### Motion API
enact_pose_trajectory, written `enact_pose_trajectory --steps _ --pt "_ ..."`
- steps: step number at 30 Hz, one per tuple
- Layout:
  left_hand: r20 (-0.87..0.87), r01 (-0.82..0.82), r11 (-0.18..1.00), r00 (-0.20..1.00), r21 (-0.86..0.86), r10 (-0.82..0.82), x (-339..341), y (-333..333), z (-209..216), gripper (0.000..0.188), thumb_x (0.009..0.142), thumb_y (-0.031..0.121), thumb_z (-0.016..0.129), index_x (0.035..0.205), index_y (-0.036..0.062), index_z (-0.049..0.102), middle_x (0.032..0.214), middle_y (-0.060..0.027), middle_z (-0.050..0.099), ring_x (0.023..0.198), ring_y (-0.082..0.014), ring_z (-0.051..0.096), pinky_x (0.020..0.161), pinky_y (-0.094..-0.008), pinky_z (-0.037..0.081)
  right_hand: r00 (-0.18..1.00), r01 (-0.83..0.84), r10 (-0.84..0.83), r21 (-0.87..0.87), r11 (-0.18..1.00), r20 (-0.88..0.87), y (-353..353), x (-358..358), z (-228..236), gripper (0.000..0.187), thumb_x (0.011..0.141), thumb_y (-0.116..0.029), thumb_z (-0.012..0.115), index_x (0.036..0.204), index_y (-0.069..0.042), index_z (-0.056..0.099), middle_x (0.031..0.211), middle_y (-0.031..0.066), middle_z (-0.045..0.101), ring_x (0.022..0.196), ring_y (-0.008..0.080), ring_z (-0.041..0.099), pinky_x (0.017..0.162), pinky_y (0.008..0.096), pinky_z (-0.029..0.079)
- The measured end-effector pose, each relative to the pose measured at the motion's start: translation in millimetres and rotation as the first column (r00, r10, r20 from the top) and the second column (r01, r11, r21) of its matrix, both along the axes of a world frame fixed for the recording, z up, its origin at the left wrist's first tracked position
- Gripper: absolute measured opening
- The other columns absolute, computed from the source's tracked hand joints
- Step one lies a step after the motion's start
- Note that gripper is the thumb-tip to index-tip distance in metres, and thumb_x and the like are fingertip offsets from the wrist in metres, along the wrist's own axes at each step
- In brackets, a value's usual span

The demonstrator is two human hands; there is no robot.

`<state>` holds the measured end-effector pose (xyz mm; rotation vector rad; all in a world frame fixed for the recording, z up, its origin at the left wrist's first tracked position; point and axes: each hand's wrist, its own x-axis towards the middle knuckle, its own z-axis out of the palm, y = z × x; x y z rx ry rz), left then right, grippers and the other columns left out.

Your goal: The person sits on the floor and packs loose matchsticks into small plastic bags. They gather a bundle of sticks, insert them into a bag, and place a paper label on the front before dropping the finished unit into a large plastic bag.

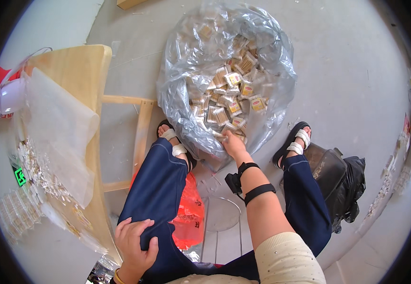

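A large clear plastic bag (179, 102) stands wide open on the floor between my feet. Inside it lie many small packets of cotton swabs (234, 108), thin brown sticks in clear wrap, some with yellow and white labels. My right hand (236, 146) reaches over the bag's near rim, its fingers closed at the edge of one packet (219, 136); the fingertips are partly hidden. On my left thigh rests my left hand (137, 244), fingers spread and holding nothing.
At the left, a wooden table (94, 85) holds a translucent sheet (63, 113), loose cotton swabs (49, 173) and a whitish-purple device (12, 97). A red plastic bag (189, 215) lies beneath me. Right of my right foot sits a black bag (352, 189) by a dark bin (326, 170).
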<state>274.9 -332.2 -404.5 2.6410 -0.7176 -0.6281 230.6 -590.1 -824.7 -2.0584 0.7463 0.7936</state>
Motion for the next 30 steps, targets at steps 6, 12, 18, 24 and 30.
enact_pose_trajectory --steps 6,12,18,24,30 --pt "-0.012 0.007 1.0 1.0 0.028 -0.006 0 0 -1 0.035 0.076 0.016 0.062 0.108 0.0053 0.056 0.099 -0.0054 0.068 0.089 -0.0224 0.063 0.095 -0.0436 0.038 0.996 -0.065 0.058 -0.11 0.992 -0.071 27 14 14 0.05 0.079 -0.025 0.069 0.123 -0.016 0.048 0.111 0.0146 0.061 0.1 0.0363 0.062 0.085 0.0461 0.049" --pt "-0.026 0.017 0.998 1.0 0.061 -0.015 6 -2 -3 0.032 0.074 0.017 0.063 0.104 0.0076 0.059 0.096 -0.0049 0.068 0.088 -0.0217 0.062 0.094 -0.0426 0.038 0.984 -0.17 0.16 -0.131 0.977 -0.081 40 13 2 0.068 0.075 -0.028 0.074 0.133 -0.018 0.039 0.123 0.0148 0.051 0.094 0.0354 0.064 0.078 0.0446 0.053" --pt "-0.013 0.019 0.996 1.0 0.087 -0.018 4 0 -4 0.032 0.072 0.017 0.064 0.102 0.0086 0.061 0.093 -0.0047 0.067 0.086 -0.0215 0.062 0.094 -0.0422 0.039 0.976 -0.218 0.212 -0.173 0.96 -0.056 46 16 10 0.069 0.075 -0.024 0.074 0.134 -0.021 0.038 0.116 0.0122 0.052 0.089 0.0354 0.066 0.072 0.0453 0.054" --pt "-0.01 0.029 0.996 1.0 0.088 -0.028 6 -4 -4 0.031 0.072 0.016 0.064 0.102 0.0081 0.062 0.092 -0.0054 0.067 0.086 -0.0218 0.062 0.093 -0.042 0.039 0.981 -0.173 0.179 -0.08 0.982 0.077 40 20 -11 0.054 0.075 -0.023 0.074 0.124 -0.015 0.052 0.108 0.0166 0.061 0.092 0.0368 0.065 0.078 0.0435 0.052" --pt "0.005 0.044 0.997 0.999 0.058 -0.044 7 -6 -2 0.03 0.073 0.015 0.064 0.102 0.007 0.062 0.092 -0.0063 0.066 0.086 -0.0226 0.062 0.093 -0.0429 0.04 0.974 0.122 -0.137 0.093 0.988 0.18 -20 24 -11 0.051 0.071 -0.02 0.075 0.118 -0.004 0.062 0.102 0.0189 0.068 0.095 0.0333 0.065 0.084 0.0378 0.05"
